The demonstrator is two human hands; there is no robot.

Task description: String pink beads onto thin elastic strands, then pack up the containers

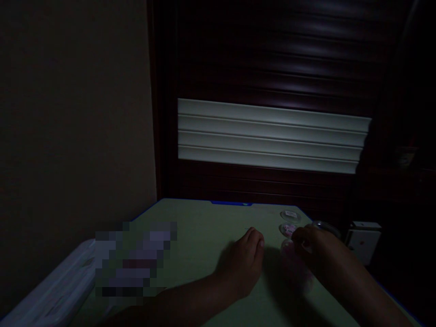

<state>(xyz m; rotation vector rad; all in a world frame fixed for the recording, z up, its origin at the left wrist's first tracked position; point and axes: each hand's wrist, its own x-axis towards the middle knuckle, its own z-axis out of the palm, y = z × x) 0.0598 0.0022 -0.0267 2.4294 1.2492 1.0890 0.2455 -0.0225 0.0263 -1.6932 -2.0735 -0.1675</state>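
My left hand (249,259) is closed over the middle of the table, fingers curled together. A faint thin line shows by its knuckles, and whatever it may hold is hidden. My right hand (311,240) bends down with its fingers pinched, beside a small round clear container (288,230) with pink bits inside. Below that hand lies a clear container of pink pieces (295,268), dim and partly covered by it. Farther back sits a round clear lid (290,215) with a white label. Anything between the right fingertips is too dark to make out.
A pale green table (194,231) with blue edging stands against dark slatted doors (272,54). At the left lies a long whitish translucent tray (57,286), next to a pixelated patch. Another clear round rim (326,227) shows behind my right hand, and a white box (364,243) stands beyond the right edge.
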